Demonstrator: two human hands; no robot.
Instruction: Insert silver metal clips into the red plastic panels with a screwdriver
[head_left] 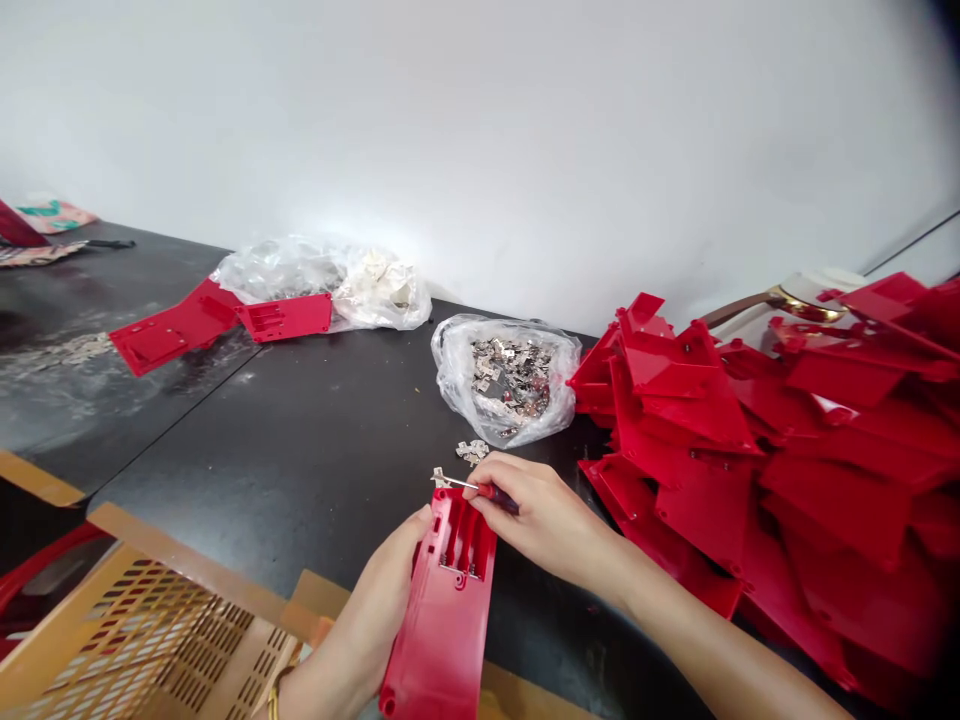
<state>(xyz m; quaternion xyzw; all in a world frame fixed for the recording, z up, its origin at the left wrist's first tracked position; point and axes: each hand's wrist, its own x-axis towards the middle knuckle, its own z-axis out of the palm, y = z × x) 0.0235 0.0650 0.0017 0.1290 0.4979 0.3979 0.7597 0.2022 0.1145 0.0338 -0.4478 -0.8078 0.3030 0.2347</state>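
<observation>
My left hand [390,570] is closed around the left edge of a long red plastic housing [442,630], which has a slotted battery compartment with small metal springs at its far end. In my right hand [525,500] is a screwdriver [501,497] with a dark red and blue handle. Its thin shaft points left across the housing's far end, and the tip meets a small metal contact plate [439,478] at that edge. Whether the plate is seated in the housing I cannot tell. Just beyond lies a little pile of similar metal plates [472,452].
A clear plastic bag [502,425] of metal pieces stands open behind my hands. A large heap of red housings [750,460] fills the right side. More bags [300,262] and two red housings [176,330] lie at the back left. A yellow plastic basket [150,600] is at the lower left.
</observation>
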